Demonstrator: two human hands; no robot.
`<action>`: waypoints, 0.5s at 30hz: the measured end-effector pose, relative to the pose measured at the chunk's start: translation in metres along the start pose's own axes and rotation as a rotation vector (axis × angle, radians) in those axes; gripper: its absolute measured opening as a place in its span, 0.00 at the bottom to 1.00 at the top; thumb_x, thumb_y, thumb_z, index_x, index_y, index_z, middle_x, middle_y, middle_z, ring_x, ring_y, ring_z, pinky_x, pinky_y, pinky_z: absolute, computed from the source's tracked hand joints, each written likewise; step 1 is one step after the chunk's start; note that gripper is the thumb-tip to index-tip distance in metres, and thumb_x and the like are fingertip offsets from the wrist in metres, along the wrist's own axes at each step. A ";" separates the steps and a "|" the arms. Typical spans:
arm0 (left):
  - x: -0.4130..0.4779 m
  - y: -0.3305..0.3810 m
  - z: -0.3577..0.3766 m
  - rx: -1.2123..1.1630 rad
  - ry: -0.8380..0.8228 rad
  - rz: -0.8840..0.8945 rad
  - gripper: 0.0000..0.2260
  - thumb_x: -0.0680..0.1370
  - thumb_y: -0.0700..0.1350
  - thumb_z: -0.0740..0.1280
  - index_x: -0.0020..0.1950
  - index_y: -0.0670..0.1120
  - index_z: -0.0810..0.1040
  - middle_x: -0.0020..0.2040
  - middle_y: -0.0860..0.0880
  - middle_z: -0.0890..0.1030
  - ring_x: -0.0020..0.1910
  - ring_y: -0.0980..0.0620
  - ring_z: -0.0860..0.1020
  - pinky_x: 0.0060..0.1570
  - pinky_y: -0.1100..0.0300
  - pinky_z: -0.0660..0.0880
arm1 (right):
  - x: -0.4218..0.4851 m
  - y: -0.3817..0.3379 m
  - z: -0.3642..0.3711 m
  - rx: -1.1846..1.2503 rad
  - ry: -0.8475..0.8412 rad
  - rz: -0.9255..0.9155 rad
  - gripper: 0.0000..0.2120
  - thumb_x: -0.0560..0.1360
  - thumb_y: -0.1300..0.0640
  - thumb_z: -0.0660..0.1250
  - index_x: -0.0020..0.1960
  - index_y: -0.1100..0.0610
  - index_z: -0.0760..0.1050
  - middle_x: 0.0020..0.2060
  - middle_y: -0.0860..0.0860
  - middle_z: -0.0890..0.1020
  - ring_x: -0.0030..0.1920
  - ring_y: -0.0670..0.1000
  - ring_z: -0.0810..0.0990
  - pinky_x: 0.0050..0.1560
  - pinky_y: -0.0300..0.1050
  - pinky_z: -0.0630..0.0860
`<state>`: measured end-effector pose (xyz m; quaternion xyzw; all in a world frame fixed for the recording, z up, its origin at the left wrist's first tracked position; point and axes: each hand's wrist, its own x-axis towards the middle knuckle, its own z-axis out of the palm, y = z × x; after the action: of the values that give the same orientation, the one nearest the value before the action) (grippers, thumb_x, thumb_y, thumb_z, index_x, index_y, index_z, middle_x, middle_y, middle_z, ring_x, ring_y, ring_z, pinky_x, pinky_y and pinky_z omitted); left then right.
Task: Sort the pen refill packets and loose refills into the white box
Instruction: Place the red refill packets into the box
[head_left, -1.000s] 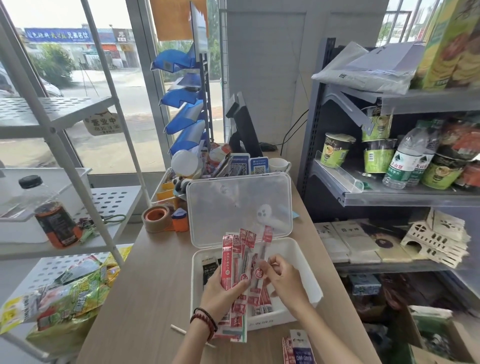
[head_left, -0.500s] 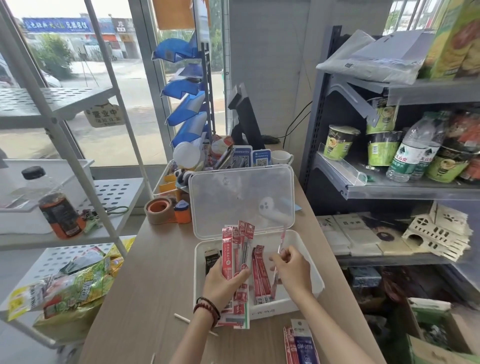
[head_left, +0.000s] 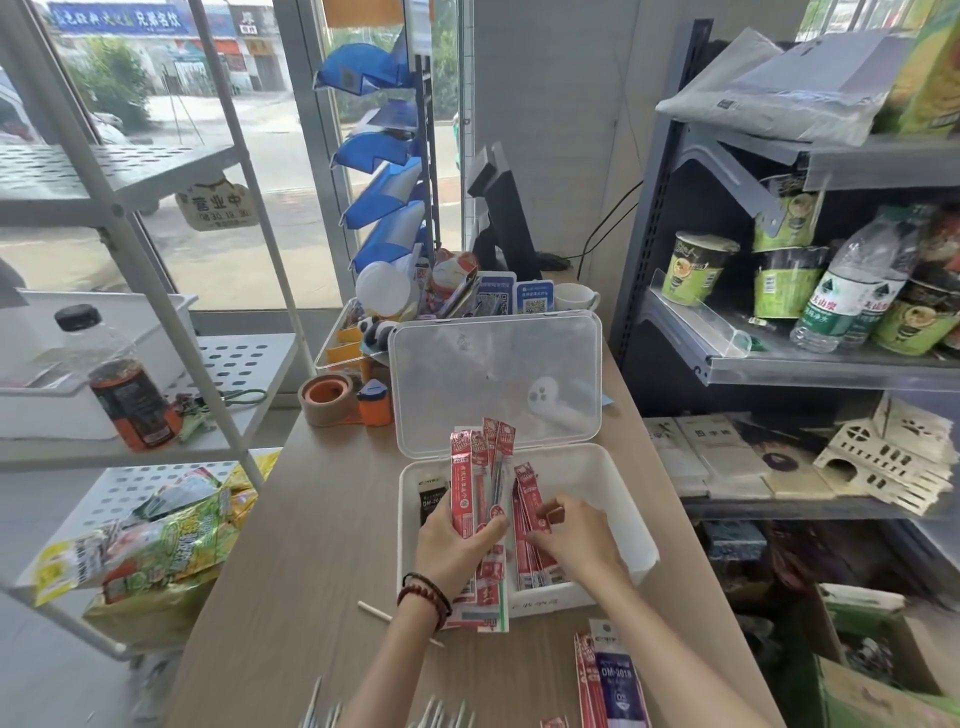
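The white box (head_left: 618, 467) lies on the wooden counter with its clear lid (head_left: 496, 384) standing open behind it. My left hand (head_left: 454, 540) grips a fanned bundle of red refill packets (head_left: 480, 478), held upright over the box's left half. My right hand (head_left: 571, 535) reaches into the box and pinches the red packets (head_left: 527, 499) lying inside. A black packet (head_left: 432, 500) lies at the box's left end. More packets, red and blue (head_left: 613, 680), lie on the counter near me. Several loose refills (head_left: 436, 714) show at the bottom edge.
A tape roll (head_left: 326, 397) and orange dispenser (head_left: 375, 402) sit left of the lid. A thin white stick (head_left: 375, 612) lies by my left wrist. A white rack with a bottle (head_left: 124, 395) and snack bags (head_left: 156, 545) stands left; grey shelves (head_left: 810, 358) with cup noodles stand right.
My right hand lowered a packet from above the box down among the ones inside. My left hand kept its bundle nearly still.
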<state>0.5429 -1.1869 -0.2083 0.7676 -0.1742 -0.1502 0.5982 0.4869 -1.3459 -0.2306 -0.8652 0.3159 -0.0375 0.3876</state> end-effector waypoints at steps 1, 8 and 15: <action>0.000 -0.001 0.000 -0.005 0.009 0.009 0.15 0.70 0.48 0.74 0.53 0.54 0.75 0.45 0.55 0.82 0.42 0.61 0.81 0.42 0.69 0.78 | 0.001 0.001 0.001 0.019 0.012 -0.005 0.15 0.71 0.54 0.76 0.55 0.52 0.78 0.50 0.46 0.83 0.43 0.45 0.83 0.49 0.48 0.82; 0.002 -0.003 0.000 -0.032 0.088 0.028 0.15 0.69 0.49 0.75 0.53 0.51 0.77 0.44 0.54 0.83 0.41 0.61 0.82 0.43 0.62 0.80 | 0.004 0.007 0.005 -0.084 -0.023 0.029 0.15 0.72 0.49 0.74 0.57 0.49 0.81 0.50 0.48 0.84 0.43 0.47 0.84 0.48 0.50 0.82; 0.002 -0.002 0.000 -0.033 -0.019 -0.008 0.16 0.69 0.49 0.75 0.54 0.52 0.76 0.45 0.53 0.83 0.41 0.58 0.83 0.43 0.60 0.81 | -0.014 -0.014 -0.012 0.229 0.049 -0.108 0.19 0.76 0.35 0.61 0.47 0.49 0.82 0.44 0.44 0.84 0.43 0.46 0.82 0.42 0.43 0.79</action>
<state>0.5447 -1.1872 -0.2100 0.7569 -0.1744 -0.1630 0.6084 0.4792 -1.3389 -0.2099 -0.8299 0.2718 -0.1150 0.4734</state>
